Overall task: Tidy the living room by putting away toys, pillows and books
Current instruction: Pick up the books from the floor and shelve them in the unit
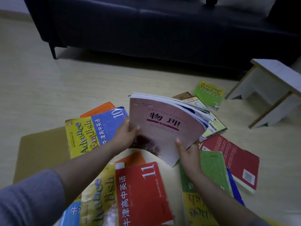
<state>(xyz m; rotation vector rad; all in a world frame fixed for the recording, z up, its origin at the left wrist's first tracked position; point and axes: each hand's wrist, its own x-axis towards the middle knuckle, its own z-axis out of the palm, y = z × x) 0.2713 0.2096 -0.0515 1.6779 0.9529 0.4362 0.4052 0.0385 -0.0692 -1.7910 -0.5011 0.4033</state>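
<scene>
I hold a stack of books with a pink-covered book (164, 126) on top, lifted above the floor in the middle of the view. My left hand (127, 132) grips its left edge, thumb on the cover. My right hand (187, 149) grips its lower right corner from below. Around it several books lie scattered on the floor: a blue and yellow book marked 10 (91, 132), a red and yellow book marked 11 (138, 194), a green book (213, 170), a dark red book (234, 159) and a light green book (209, 93) farther back.
A dark sofa (146, 30) stands across the back, with a pale pillow (247, 4) on its right end. A small white wooden stool (273, 88) stands at the right. A flat brown cardboard sheet (42, 149) lies on the light wooden floor (48, 88) at the left.
</scene>
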